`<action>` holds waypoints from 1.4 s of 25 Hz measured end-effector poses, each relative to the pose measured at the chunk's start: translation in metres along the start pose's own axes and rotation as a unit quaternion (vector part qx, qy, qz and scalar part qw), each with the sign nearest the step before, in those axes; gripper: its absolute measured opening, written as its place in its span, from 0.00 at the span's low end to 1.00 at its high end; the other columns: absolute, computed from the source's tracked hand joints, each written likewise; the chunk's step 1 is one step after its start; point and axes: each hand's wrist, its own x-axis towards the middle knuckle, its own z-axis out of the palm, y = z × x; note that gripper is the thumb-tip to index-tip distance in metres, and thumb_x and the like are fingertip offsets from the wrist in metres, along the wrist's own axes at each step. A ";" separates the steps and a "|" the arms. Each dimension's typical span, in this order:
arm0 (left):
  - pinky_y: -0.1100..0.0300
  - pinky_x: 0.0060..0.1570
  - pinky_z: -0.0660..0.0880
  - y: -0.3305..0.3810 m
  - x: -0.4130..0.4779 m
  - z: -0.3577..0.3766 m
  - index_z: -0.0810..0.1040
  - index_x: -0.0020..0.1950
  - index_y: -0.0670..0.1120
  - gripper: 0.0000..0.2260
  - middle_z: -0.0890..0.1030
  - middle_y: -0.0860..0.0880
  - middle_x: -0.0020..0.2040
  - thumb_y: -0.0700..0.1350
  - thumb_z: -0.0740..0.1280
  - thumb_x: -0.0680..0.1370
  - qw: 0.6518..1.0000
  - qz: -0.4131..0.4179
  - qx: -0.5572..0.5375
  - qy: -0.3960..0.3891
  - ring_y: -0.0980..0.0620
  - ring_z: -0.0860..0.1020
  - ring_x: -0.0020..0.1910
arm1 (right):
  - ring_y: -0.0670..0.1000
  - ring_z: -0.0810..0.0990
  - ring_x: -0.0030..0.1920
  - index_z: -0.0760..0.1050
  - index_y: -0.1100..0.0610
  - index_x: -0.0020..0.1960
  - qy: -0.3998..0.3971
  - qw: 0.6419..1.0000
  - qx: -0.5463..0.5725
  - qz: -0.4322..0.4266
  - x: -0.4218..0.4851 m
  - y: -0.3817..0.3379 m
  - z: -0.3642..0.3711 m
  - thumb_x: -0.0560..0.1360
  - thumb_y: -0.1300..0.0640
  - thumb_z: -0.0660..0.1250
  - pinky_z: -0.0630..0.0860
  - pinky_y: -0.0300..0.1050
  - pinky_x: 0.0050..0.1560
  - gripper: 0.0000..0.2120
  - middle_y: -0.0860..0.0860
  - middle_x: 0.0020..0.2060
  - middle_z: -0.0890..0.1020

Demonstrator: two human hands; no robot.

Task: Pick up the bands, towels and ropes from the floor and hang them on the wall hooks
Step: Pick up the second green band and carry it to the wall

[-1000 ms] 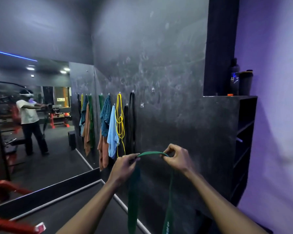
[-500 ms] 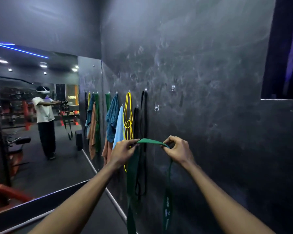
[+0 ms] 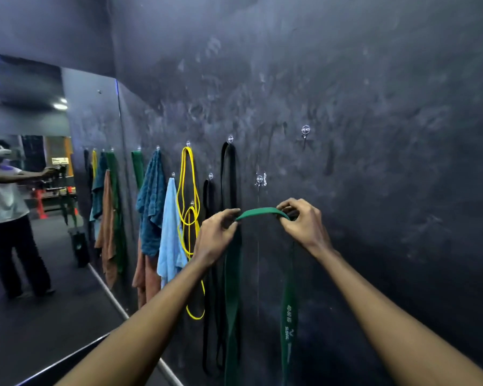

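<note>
A green resistance band (image 3: 261,212) is stretched between my two hands, its two strands hanging down toward the floor. My left hand (image 3: 216,235) pinches its left end and my right hand (image 3: 301,221) pinches its right end. The band's top sits just below a clear wall hook (image 3: 260,179) that carries nothing. Another bare hook (image 3: 305,130) is higher on the right. Left of my hands, hooks hold two black bands (image 3: 229,174), a yellow rope (image 3: 188,190), a light blue towel (image 3: 170,232) and a dark teal towel (image 3: 151,201).
The dark wall (image 3: 374,162) fills the right side, close in front of me. A mirror (image 3: 25,190) on the left reflects a person and the hung items. An orange-brown towel (image 3: 144,277) and a green band (image 3: 137,165) hang further left.
I have moved closer to the wall and turned left, so the shelf on the right has left the view. Both hands kept their hold and carried the green band up toward the lower bare hook.
</note>
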 end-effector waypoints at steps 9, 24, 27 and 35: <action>0.55 0.47 0.81 -0.094 0.142 0.068 0.84 0.55 0.57 0.12 0.86 0.55 0.48 0.53 0.70 0.73 0.999 -0.018 -0.046 0.012 0.60 0.83 0.48 | 0.46 0.80 0.38 0.84 0.46 0.49 0.078 0.995 -0.065 -0.001 0.110 0.061 0.089 0.69 0.52 0.75 0.79 0.47 0.40 0.09 0.44 0.42 0.80; 0.55 0.48 0.80 -0.161 0.211 0.140 0.84 0.57 0.52 0.10 0.85 0.58 0.49 0.48 0.70 0.76 0.976 0.054 -0.210 -0.009 0.59 0.82 0.43 | 0.53 0.76 0.46 0.77 0.52 0.51 0.111 0.929 -0.353 -0.034 0.127 0.082 0.144 0.69 0.52 0.69 0.76 0.48 0.43 0.11 0.49 0.42 0.76; 0.53 0.48 0.80 -0.170 0.207 0.143 0.84 0.57 0.52 0.11 0.85 0.57 0.49 0.48 0.71 0.76 0.971 0.074 -0.226 -0.023 0.58 0.82 0.43 | 0.55 0.75 0.45 0.76 0.54 0.50 0.101 0.922 -0.371 -0.046 0.124 0.087 0.152 0.70 0.52 0.67 0.70 0.49 0.47 0.10 0.50 0.42 0.77; 0.54 0.45 0.80 -0.177 0.189 0.150 0.81 0.61 0.58 0.13 0.86 0.57 0.46 0.51 0.70 0.76 0.966 0.052 -0.240 -0.078 0.60 0.83 0.41 | 0.56 0.75 0.48 0.72 0.53 0.53 0.070 0.899 -0.431 0.004 0.113 0.086 0.170 0.74 0.48 0.66 0.68 0.52 0.49 0.12 0.50 0.46 0.80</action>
